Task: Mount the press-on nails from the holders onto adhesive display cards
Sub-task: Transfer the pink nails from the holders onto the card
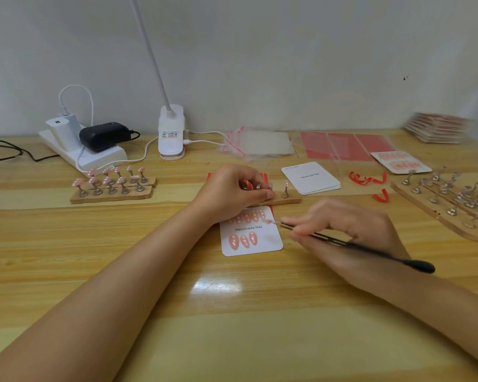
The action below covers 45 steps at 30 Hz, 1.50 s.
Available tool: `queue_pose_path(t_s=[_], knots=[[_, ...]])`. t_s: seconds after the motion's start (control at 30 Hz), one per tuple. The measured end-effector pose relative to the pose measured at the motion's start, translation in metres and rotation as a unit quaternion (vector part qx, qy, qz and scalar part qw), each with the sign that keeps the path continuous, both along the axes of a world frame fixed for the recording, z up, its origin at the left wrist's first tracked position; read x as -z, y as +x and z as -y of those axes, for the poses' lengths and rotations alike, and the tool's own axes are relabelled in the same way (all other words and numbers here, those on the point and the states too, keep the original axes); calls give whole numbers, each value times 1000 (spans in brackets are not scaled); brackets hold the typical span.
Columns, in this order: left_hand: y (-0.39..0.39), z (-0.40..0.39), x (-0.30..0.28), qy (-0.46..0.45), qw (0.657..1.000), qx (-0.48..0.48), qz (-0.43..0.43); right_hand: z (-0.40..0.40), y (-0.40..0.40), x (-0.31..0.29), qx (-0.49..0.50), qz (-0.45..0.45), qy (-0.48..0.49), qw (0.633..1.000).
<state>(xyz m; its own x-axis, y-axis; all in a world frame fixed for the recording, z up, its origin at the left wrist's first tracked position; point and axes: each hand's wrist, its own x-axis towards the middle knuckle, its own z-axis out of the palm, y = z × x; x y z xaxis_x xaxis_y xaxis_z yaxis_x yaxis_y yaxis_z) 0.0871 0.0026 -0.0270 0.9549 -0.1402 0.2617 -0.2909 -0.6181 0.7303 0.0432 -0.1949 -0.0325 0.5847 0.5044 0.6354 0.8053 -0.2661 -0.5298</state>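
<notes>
A white display card (265,238) printed "Handmade Nail" lies in front of me with pink dotted nails in a top row and three below. My right hand (348,230) grips black tweezers (342,242) whose tips pinch a small pink nail (267,221) at the card's upper right. My left hand (232,193) rests on a wooden holder strip (289,200) just behind the card, fingers curled around it. One stand (285,190) on that strip still carries a nail.
Two wooden strips with several pink nails on stands (112,181) sit at left. A stack of blank cards (311,177), red peeled strips (367,179), clear bags (260,144), red sheets (345,146), empty holder strips (453,197), a filled card (400,161), a lamp base (171,133) and a power strip (86,150) lie behind.
</notes>
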Motion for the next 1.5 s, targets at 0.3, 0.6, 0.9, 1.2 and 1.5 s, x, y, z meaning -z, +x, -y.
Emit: queue_pose_path(t_s=[0.3, 0.6, 0.9, 1.2, 1.5], knots=[[-1, 0, 1, -7, 1000, 0, 6, 2, 2, 10, -7, 91, -75, 993], [0, 0, 1, -8, 1000, 0, 3, 1, 4, 9, -16, 209, -133, 969], [0, 0, 2, -8, 1000, -3, 6, -3, 2, 9, -28, 214, -132, 967], [2, -3, -1, 13, 1000, 6, -11, 2, -1, -4, 68, -87, 40, 993], [15, 1, -22, 135, 988, 24, -69, 9, 28, -9, 149, -111, 63, 980]])
